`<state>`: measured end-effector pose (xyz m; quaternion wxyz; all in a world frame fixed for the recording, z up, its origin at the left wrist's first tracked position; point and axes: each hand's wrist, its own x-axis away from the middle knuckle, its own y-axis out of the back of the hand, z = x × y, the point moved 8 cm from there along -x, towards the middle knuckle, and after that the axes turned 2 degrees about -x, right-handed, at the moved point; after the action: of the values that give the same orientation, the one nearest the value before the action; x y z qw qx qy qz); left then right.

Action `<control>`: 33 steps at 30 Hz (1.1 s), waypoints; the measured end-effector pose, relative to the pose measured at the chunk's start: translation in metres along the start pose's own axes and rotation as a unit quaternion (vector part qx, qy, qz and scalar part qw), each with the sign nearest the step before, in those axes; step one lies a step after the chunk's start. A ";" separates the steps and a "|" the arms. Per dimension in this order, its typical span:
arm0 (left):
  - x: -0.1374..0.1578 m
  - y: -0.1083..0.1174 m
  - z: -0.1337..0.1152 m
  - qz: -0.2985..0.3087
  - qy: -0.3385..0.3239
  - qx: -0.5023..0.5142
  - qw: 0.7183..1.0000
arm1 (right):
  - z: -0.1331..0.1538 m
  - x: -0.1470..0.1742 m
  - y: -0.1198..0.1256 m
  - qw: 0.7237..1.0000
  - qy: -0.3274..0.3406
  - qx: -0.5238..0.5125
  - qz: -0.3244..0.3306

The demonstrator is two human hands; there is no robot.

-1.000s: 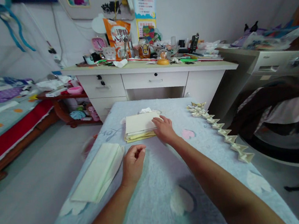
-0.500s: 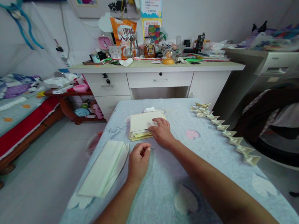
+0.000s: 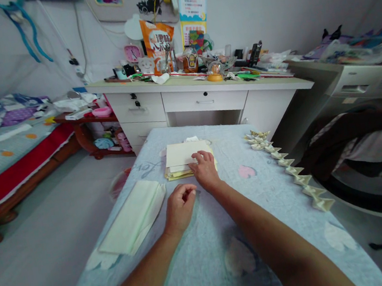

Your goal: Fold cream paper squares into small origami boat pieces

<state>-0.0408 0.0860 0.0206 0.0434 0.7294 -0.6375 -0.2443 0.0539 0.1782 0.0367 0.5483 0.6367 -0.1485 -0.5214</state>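
Note:
My right hand (image 3: 205, 170) rests at the near right part of a stack of cream and yellow paper (image 3: 182, 154). Its fingers are apart over the top sheet, and the thumb touches the stack's front edge; no clear grip shows. Just nearer to me, my left hand (image 3: 180, 207) hovers above or rests on the cloth with curled fingers, thumb tip close to the index finger, and nothing visible in it. To its left lies a folded pale green-white paper bundle (image 3: 133, 215). A row of small folded paper pieces (image 3: 292, 171) runs along the table's right side.
A light blue patterned cloth (image 3: 201, 264) covers the table. Behind stands a white desk (image 3: 202, 101) crowded with jars, a snack bag and a pink clock. A bed (image 3: 11, 158) is at the left, and a front-loading washing machine (image 3: 364, 90) at the right.
My left hand has shifted slightly to the right. My right hand stays at the paper stack, its fingers a little changed in pose. The paper pieces lie as before.

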 end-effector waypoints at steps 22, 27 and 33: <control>0.001 -0.002 0.003 0.011 0.012 0.009 1.000 | 0.013 -0.002 0.007 0.996 0.073 0.034 0.024; 0.001 -0.002 0.001 0.010 0.015 0.017 1.000 | 0.012 -0.003 0.009 0.998 0.048 0.027 0.029; 0.001 -0.002 0.001 0.013 0.005 0.017 1.000 | 0.014 -0.003 0.014 0.997 0.040 0.031 0.058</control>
<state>-0.0394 0.0857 0.0189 0.0378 0.7231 -0.6504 -0.2294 0.0469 0.1679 0.0521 0.5631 0.6644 -0.1791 -0.4577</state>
